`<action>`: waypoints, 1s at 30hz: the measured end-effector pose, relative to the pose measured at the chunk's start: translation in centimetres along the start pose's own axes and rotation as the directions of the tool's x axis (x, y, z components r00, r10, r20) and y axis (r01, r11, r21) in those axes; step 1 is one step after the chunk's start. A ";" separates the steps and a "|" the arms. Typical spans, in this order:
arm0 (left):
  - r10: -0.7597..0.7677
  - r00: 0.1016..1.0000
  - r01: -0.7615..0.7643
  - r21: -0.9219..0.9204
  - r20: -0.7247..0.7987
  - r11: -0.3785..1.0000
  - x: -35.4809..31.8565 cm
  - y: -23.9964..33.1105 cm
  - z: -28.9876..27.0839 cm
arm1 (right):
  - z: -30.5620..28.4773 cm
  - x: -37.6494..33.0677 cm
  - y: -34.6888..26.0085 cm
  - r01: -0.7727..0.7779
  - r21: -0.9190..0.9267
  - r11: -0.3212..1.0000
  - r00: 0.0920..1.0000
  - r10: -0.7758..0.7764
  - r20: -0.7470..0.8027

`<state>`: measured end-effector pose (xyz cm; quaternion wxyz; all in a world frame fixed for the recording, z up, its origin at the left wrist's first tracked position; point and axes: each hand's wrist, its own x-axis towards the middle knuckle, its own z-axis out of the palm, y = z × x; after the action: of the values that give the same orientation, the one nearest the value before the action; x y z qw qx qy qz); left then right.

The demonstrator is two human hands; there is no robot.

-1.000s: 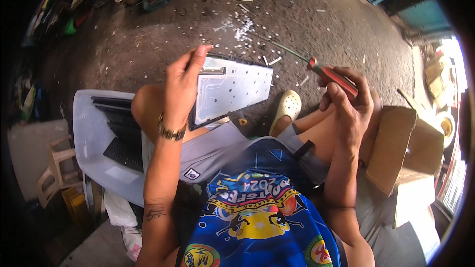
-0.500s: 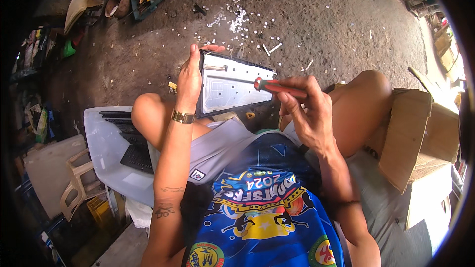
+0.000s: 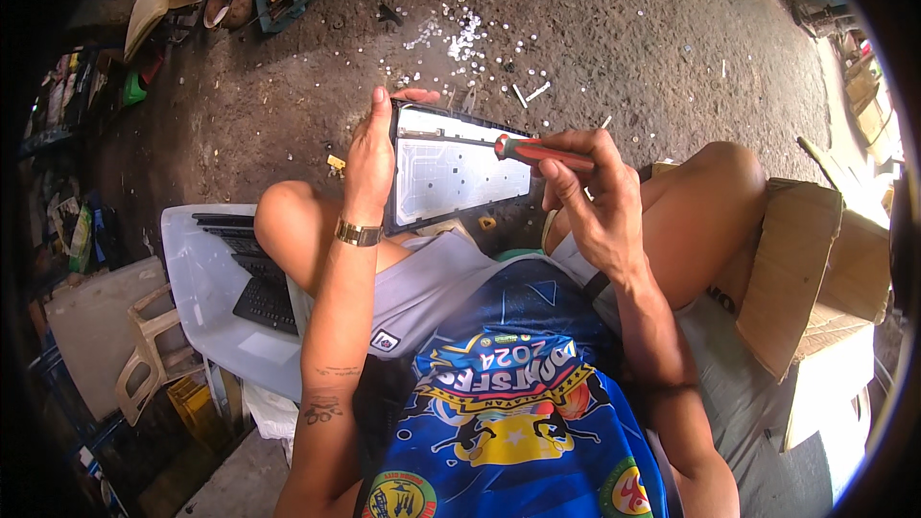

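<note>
head view showed the left hand (image 3: 369, 158) clasping the left edge of a flat silver panel (image 3: 451, 168) propped over the knees; the right hand (image 3: 590, 197) gripped a red-handled screwdriver (image 3: 532, 151) across the panel's right end; a black keyboard (image 3: 254, 278) lay on a grey tray (image 3: 206, 302) beside the left knee; a cardboard box (image 3: 796, 269) sat at the right.

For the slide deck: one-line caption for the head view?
Seated person's left hand steadies a flat panel; right hand holds a red-handled screwdriver against it.
</note>
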<state>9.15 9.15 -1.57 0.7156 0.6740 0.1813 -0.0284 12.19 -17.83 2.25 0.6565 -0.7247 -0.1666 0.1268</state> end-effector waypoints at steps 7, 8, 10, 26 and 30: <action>0.011 0.999 -0.012 -0.031 -0.030 0.999 -0.2 0.1 0.3 | 0.0 -0.3 -0.1 -0.019 0.033 0.999 1.000 0.018 0.006; 0.024 0.998 -0.026 -0.035 -0.059 0.999 -0.2 0.0 0.4 | 0.1 -0.2 -0.2 -0.007 0.032 0.999 1.000 0.007 -0.003; 0.029 0.997 -0.032 -0.035 -0.076 0.999 -0.3 0.0 0.4 | 0.2 -0.1 -0.3 0.013 0.032 0.999 1.000 -0.013 0.003; 0.062 0.994 -0.042 0.208 -0.091 0.977 -1.6 0.3 -0.2 | -2.3 0.8 -0.1 0.221 -0.256 0.941 0.926 -0.120 0.357; -0.126 0.992 0.109 -0.321 -0.030 0.941 0.2 -0.1 0.5 | -2.8 1.5 0.7 0.086 -0.392 0.916 0.938 0.058 0.341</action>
<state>9.42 8.72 -1.69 0.8073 0.5380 0.2413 -0.0244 14.74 -19.83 1.89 0.4555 -0.8087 -0.3068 0.2107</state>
